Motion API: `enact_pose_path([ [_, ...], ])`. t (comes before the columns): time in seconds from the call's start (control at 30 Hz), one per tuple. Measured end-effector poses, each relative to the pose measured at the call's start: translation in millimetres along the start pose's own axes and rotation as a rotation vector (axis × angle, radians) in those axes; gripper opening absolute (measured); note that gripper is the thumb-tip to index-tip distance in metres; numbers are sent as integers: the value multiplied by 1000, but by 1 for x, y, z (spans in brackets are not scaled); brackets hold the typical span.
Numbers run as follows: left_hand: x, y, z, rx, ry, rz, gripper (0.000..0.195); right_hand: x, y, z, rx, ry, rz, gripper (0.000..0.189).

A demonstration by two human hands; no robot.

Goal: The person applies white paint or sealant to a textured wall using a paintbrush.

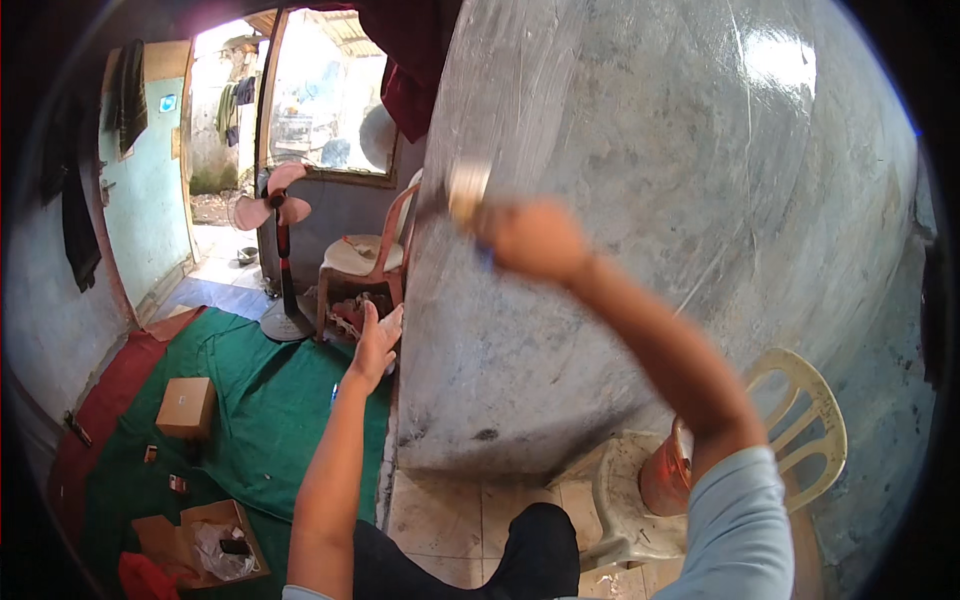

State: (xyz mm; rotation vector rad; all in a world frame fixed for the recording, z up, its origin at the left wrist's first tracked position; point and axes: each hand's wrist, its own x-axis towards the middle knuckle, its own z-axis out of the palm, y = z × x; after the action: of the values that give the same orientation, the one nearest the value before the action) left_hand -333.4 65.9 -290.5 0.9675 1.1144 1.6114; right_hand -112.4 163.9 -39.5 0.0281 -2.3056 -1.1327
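Note:
My right hand [536, 238] grips a paintbrush [469, 191] by its handle, with its pale bristles up against or very near the grey wall [637, 187]; motion blurs both hand and brush. Whitish streaks mark the wall above the brush, and a wet-looking shine lies at upper right. Lower and to the left, my left hand [379, 341] holds nothing, its fingers apart beside the wall's left edge; whether it touches that edge I cannot tell. A reddish bucket [666, 472] stands on the seat of a cream plastic chair [814, 427], partly behind my right arm.
Left of the wall are a pedestal fan [281, 247] and a plastic chair [367, 255] with something on its seat. A green cloth [277, 405] covers the floor, bearing a closed cardboard box [185, 405] and an open box [259, 551]. A door [146, 180] stands open at far left.

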Motion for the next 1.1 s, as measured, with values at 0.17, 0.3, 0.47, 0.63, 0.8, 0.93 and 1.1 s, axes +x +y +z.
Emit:
enact_pose_path([
  [0.17,7,-7,1,-15,0,15,116,-110,-147,52,555,-333,72,32],
  [0.3,3,-7,-9,24,0,6,116,-65,-81,20,462,-435,190,33],
  [0.47,13,10,-3,71,-9,8,119,5,77,-75,212,155,273,27],
  [0.63,19,26,-4,96,-10,96,117,-19,33,-42,42,190,320,34],
  [0.8,19,19,9,86,-6,85,115,-167,-181,80,397,-194,438,37],
  [0.93,13,11,13,75,10,72,111,-207,-275,98,531,-510,495,39],
  [1.1,19,3,-5,29,14,87,104,-147,-159,54,641,-462,547,57],
])
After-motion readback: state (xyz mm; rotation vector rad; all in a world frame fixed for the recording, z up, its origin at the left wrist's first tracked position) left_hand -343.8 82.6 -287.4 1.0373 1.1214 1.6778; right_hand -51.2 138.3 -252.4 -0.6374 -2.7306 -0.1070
